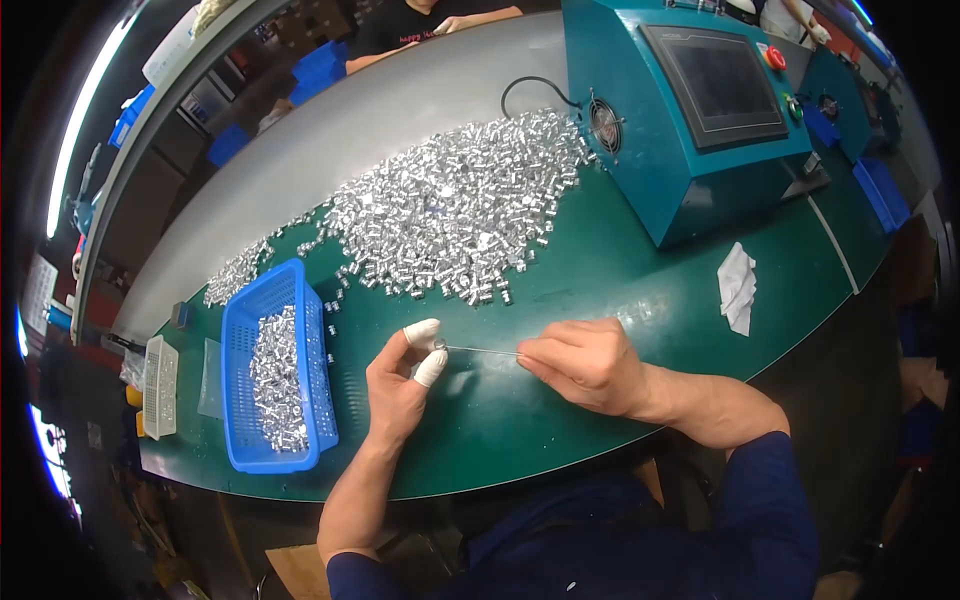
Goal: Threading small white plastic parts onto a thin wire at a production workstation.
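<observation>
Between the white-covered thumb and finger of my left hand (pixel 400 385) is a small silvery metal piece (pixel 440 345). My right hand (pixel 590 362) pinches a thin metal rod (pixel 485 350), whose far end reaches the small piece; whether it has entered it is too small to tell. Both hands are just above the green table top. Left of my left hand stands a blue plastic basket (pixel 325 425), partly filled with small silver metal parts (pixel 278 380). Beyond my hands lies a large heap of the same kind of parts (pixel 450 205).
A teal machine (pixel 690 205) with a dark screen stands at the back right. A crumpled white cloth (pixel 737 288) lies on the right. On the far left is a white basket (pixel 160 385). Another person (pixel 430 25) sits across the table.
</observation>
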`<state>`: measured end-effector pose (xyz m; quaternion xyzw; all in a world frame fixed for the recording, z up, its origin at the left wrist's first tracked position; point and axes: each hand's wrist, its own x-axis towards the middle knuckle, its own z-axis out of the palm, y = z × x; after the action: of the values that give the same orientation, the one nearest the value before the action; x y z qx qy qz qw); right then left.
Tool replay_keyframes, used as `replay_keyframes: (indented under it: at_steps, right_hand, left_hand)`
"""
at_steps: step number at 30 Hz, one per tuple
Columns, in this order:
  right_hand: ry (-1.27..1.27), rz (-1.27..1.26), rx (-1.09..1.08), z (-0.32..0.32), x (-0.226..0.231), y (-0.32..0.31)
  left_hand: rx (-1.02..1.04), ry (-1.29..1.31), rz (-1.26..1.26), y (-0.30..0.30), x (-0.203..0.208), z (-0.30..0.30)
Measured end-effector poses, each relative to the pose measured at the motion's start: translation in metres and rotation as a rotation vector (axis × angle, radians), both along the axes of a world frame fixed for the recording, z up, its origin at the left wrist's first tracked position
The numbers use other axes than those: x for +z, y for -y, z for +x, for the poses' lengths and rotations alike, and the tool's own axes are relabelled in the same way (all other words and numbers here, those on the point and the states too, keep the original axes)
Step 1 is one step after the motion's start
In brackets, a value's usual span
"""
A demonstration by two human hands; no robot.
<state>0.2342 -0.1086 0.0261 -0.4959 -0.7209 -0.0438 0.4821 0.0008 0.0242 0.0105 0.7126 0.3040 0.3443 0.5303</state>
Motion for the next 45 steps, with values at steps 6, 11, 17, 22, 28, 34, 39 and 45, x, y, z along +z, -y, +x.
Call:
replay_keyframes:
  at_steps: [6,11,17,22,28,34,39,45]
  right_hand:
    - [-0.174,-0.105,0.057,-0.003,-0.004,0.001]
    - [-1.097,-0.947,0.187,0.01,-0.002,-0.008]
    - [-0.401,-0.393,0.106,0.001,-0.011,-0.004]
    - [-0.242,-0.221,0.101,-0.002,-0.019,-0.006]
    - [-0.957,-1.01,0.282,0.002,-0.022,-0.012]
    - [-0.972,-0.807,0.276,-0.007,-0.018,-0.009]
    - [-0.327,-0.242,0.11,0.002,-0.012,-0.007]
    - [-0.413,-0.33,0.091,0.002,-0.014,-0.009]
  left_hand:
    - [-0.033,-0.034,0.055,-0.002,-0.003,-0.003]
    - [-0.043,-0.156,0.359,0.002,0.007,0.001]
    - [-0.061,-0.132,0.008,0.001,-0.002,0.002]
    - [-0.136,-0.223,0.18,0.008,0.0,0.007]
    - [-0.127,-0.207,0.39,0.014,0.003,0.011]
    - [-0.103,-0.237,0.224,0.008,-0.004,0.007]
    - [-0.069,-0.128,-0.302,0.012,0.002,0.009]
    - [-0.136,-0.265,0.063,0.008,-0.004,0.004]
